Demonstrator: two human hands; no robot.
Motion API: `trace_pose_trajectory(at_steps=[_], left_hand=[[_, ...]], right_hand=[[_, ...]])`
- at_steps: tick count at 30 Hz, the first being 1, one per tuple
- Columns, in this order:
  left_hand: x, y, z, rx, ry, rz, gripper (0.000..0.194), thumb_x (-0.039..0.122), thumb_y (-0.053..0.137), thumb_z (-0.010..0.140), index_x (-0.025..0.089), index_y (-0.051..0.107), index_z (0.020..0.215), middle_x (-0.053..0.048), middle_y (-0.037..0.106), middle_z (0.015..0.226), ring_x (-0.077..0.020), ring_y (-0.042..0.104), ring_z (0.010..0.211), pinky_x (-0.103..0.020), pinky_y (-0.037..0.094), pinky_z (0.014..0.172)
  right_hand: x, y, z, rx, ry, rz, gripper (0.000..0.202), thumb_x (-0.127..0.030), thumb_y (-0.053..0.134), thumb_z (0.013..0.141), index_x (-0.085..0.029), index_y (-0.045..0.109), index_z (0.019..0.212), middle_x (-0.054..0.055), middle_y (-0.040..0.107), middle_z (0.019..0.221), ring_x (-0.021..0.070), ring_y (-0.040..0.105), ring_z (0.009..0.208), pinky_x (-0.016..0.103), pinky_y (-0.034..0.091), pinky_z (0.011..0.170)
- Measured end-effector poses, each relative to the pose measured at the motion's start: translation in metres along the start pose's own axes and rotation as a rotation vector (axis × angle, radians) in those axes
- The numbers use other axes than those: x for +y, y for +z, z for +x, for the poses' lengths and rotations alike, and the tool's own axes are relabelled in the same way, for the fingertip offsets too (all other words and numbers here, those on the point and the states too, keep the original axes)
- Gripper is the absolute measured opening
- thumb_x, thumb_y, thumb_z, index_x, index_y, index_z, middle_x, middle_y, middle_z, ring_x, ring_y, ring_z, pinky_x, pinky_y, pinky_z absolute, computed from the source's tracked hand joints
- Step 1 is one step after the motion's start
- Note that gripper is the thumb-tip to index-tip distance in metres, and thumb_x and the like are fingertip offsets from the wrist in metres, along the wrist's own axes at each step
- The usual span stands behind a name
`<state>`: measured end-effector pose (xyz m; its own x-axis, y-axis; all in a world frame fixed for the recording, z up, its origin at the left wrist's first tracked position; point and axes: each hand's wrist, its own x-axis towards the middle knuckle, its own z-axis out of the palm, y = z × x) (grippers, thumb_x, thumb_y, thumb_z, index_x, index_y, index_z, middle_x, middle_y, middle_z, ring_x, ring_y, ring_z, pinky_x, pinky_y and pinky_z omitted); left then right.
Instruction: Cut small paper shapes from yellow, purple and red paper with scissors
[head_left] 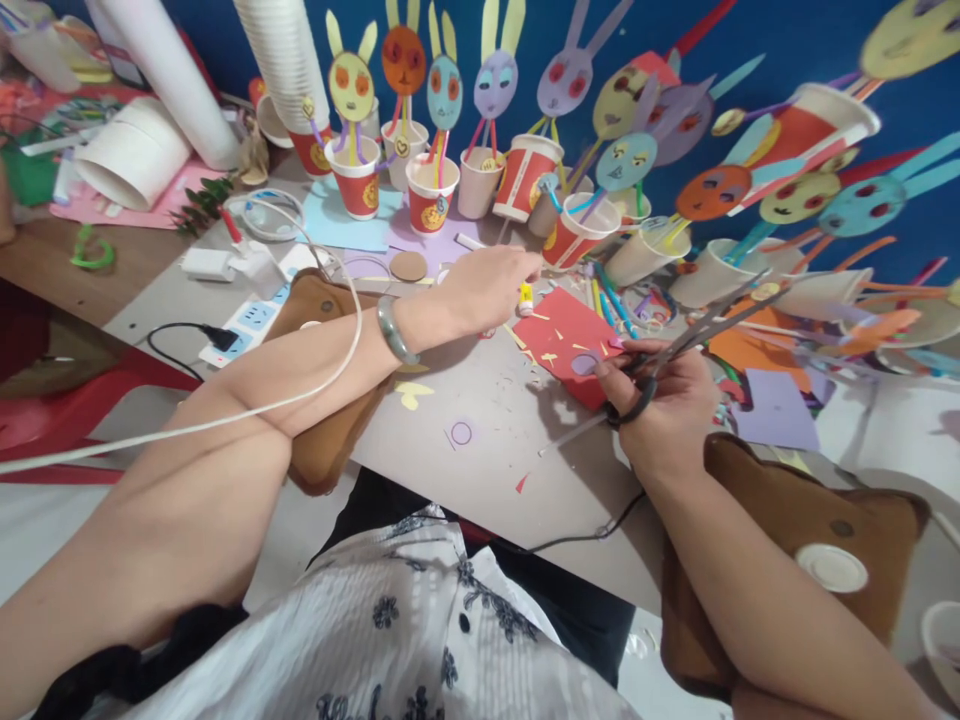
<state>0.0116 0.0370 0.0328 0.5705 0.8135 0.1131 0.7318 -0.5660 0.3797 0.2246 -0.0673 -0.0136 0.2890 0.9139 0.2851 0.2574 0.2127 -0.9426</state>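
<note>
My right hand (670, 405) is wrapped round a pair of scissors (641, 393), its dark handles in my fingers and the long blades pointing up and right, away from me. Close by, a red paper sheet (553, 335) carries yellow paper scraps and a small purple disc (584, 365). My left hand (487, 290) reaches across the table with curled fingers; whatever they hold is hidden. Just under its fingertips shows a small yellow tube (526, 298) with a white end. A thin pale stick (574, 435) slants out below my right hand.
Paper cups (352, 180) with rabbit-faced figures line the back wall. A power strip (244, 325) with chargers lies left, and a white cable (315, 390) crosses over my left arm. Brown cushions (319, 450) lie near both arms. Coloured paper and markers (611, 300) crowd the right.
</note>
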Motion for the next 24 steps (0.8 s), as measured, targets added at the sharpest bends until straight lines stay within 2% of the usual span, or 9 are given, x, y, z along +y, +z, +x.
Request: trace_pose_trajectory(at_steps=[2, 4, 6, 10, 12, 14, 19, 21, 24], left_hand=[[0.000, -0.001, 0.003, 0.038, -0.008, -0.148, 0.028, 0.012, 0.051, 0.084, 0.012, 0.073, 0.101, -0.010, 0.073, 0.095, -0.0183, 0.063, 0.085, -0.031, 0.043, 0.078], [0.000, -0.001, 0.004, -0.018, -0.008, -0.310, 0.023, 0.014, 0.052, 0.086, 0.011, 0.074, 0.092, -0.008, 0.071, 0.082, -0.0152, 0.062, 0.074, -0.029, 0.044, 0.074], [0.000, -0.001, 0.004, -0.231, 0.035, -0.470, 0.019, 0.015, 0.055, 0.085, 0.011, 0.074, 0.088, -0.005, 0.070, 0.073, -0.0127, 0.060, 0.065, -0.027, 0.045, 0.069], [0.001, -0.002, -0.001, -0.865, 0.172, -0.630, 0.011, 0.017, 0.070, 0.070, 0.018, 0.076, 0.079, 0.001, 0.072, 0.067, -0.0114, 0.061, 0.060, -0.022, 0.044, 0.062], [0.002, -0.002, -0.005, -1.053, 0.199, -0.614, 0.017, 0.015, 0.073, 0.062, 0.020, 0.077, 0.078, 0.003, 0.073, 0.067, -0.0114, 0.062, 0.061, -0.020, 0.043, 0.059], [0.005, -0.002, -0.009, -1.147, 0.213, -0.580, 0.023, 0.014, 0.074, 0.059, 0.022, 0.079, 0.080, 0.004, 0.074, 0.068, -0.0112, 0.063, 0.061, -0.020, 0.042, 0.057], [0.010, 0.002, -0.013, -1.142, 0.215, -0.592, 0.017, 0.011, 0.073, 0.058, 0.020, 0.076, 0.073, 0.002, 0.073, 0.067, -0.0116, 0.061, 0.057, -0.022, 0.042, 0.056], [0.012, 0.006, -0.012, -0.999, 0.225, -0.620, 0.006, 0.018, 0.073, 0.066, 0.017, 0.072, 0.071, 0.001, 0.072, 0.067, -0.0114, 0.061, 0.058, -0.023, 0.044, 0.058], [0.018, 0.011, -0.011, -0.730, 0.133, -0.650, 0.024, 0.035, 0.076, 0.073, 0.014, 0.065, 0.075, -0.002, 0.068, 0.067, -0.0118, 0.061, 0.057, -0.025, 0.045, 0.059]], right_hand=[[0.000, 0.000, 0.000, 0.002, 0.005, 0.007, 0.040, -0.024, 0.092, 0.055, -0.022, 0.067, 0.085, -0.001, 0.067, 0.066, 0.0149, 0.062, 0.058, 0.028, 0.049, 0.054], [0.000, 0.000, 0.000, 0.000, 0.006, -0.005, 0.040, -0.025, 0.092, 0.055, -0.022, 0.066, 0.085, -0.001, 0.067, 0.066, 0.0148, 0.062, 0.058, 0.027, 0.048, 0.053], [0.001, 0.000, 0.000, -0.005, -0.009, -0.018, 0.038, -0.024, 0.092, 0.057, -0.022, 0.067, 0.085, -0.001, 0.067, 0.067, 0.0147, 0.062, 0.059, 0.028, 0.049, 0.054], [0.003, -0.002, 0.000, -0.001, -0.049, -0.002, 0.037, -0.021, 0.091, 0.057, -0.022, 0.068, 0.086, 0.000, 0.068, 0.069, 0.0160, 0.064, 0.060, 0.030, 0.050, 0.056], [0.003, -0.002, -0.001, 0.002, -0.056, -0.004, 0.035, -0.022, 0.091, 0.060, -0.023, 0.068, 0.087, 0.001, 0.068, 0.071, 0.0175, 0.063, 0.061, 0.033, 0.051, 0.056], [0.002, -0.003, -0.003, -0.009, -0.047, -0.028, 0.031, -0.026, 0.089, 0.065, -0.026, 0.069, 0.089, 0.002, 0.067, 0.074, 0.0194, 0.064, 0.064, 0.036, 0.052, 0.058], [-0.001, -0.003, -0.005, -0.032, -0.007, -0.059, 0.028, -0.032, 0.088, 0.070, -0.030, 0.068, 0.090, 0.002, 0.068, 0.076, 0.0208, 0.064, 0.066, 0.037, 0.052, 0.059], [-0.002, -0.003, -0.004, -0.019, -0.023, -0.051, 0.033, -0.031, 0.090, 0.065, -0.026, 0.068, 0.088, 0.001, 0.068, 0.073, 0.0183, 0.064, 0.062, 0.033, 0.051, 0.056], [-0.006, -0.002, -0.004, -0.013, -0.024, -0.044, 0.038, -0.029, 0.092, 0.060, -0.022, 0.066, 0.088, -0.001, 0.069, 0.070, 0.0151, 0.064, 0.060, 0.029, 0.051, 0.055]])
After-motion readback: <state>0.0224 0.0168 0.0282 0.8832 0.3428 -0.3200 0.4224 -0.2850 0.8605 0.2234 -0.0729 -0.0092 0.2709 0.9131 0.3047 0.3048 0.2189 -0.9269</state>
